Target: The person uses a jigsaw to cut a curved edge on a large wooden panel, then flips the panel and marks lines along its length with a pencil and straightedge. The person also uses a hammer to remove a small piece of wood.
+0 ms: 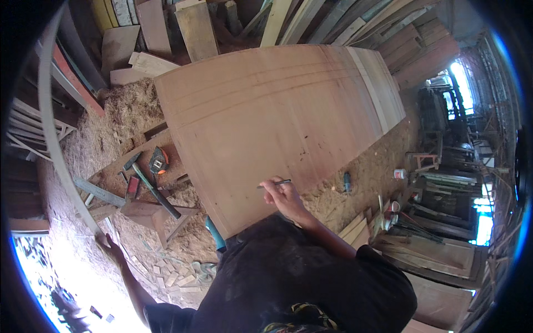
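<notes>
A large brown wooden panel (233, 133) lies flat in front of me, with faint lines along its surface. Over its near edge is my right hand (284, 198), closed around a dark pencil (282, 182). Out at the lower left, my left hand (111, 251) grips the near end of a long, thin wooden strip (58, 158). The strip rises far up the left side, apart from the panel, and looks bent near the rim of the view. My left fingers are partly hidden around it.
Left of the panel, a low wooden bench holds a hammer (151, 186), a tape measure (159, 161) and a metal square (99, 191). Boards (197, 33) lean along the back. Wood offcuts (180, 277) and shavings cover the floor. A blue bottle-like object (347, 182) lies to the right.
</notes>
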`<state>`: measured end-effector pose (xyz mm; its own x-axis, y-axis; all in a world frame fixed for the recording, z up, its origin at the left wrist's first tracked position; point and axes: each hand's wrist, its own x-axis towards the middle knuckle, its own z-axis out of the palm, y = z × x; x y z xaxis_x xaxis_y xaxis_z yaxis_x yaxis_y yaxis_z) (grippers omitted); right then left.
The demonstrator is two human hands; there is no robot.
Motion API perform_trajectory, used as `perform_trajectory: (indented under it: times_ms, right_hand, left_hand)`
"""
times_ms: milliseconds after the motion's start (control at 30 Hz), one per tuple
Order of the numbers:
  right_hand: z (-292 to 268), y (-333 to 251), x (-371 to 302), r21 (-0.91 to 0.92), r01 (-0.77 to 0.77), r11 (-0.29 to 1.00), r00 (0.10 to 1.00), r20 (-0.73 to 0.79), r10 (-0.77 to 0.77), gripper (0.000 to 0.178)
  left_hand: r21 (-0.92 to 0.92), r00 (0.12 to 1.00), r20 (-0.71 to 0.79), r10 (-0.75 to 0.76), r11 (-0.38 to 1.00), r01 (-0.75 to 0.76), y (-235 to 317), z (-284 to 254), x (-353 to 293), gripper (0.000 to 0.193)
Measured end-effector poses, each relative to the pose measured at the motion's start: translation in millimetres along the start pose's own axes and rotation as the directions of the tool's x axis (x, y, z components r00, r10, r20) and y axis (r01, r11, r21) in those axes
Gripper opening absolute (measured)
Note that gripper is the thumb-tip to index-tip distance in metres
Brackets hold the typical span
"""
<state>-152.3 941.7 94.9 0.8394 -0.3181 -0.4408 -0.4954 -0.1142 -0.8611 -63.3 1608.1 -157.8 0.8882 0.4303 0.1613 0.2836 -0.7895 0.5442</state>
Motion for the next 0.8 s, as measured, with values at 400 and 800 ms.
perform_trajectory:
  times_ms: [400,800]
  right_hand:
    - [-84,61,18,0.022,0.145,0.989,0.989,-0.016,-0.145,0.028]
    - [-266,153,-15,0.324,0.31,0.894,0.911,-0.371,-0.181,0.029]
  left_hand:
    - [0.096,0.947,-0.28,0.16,0.986,-0.138,270,-194,-15,0.068]
    - [-0.417,0.768,0.013,0.641,0.701,-0.578,661,-74,-145,0.054]
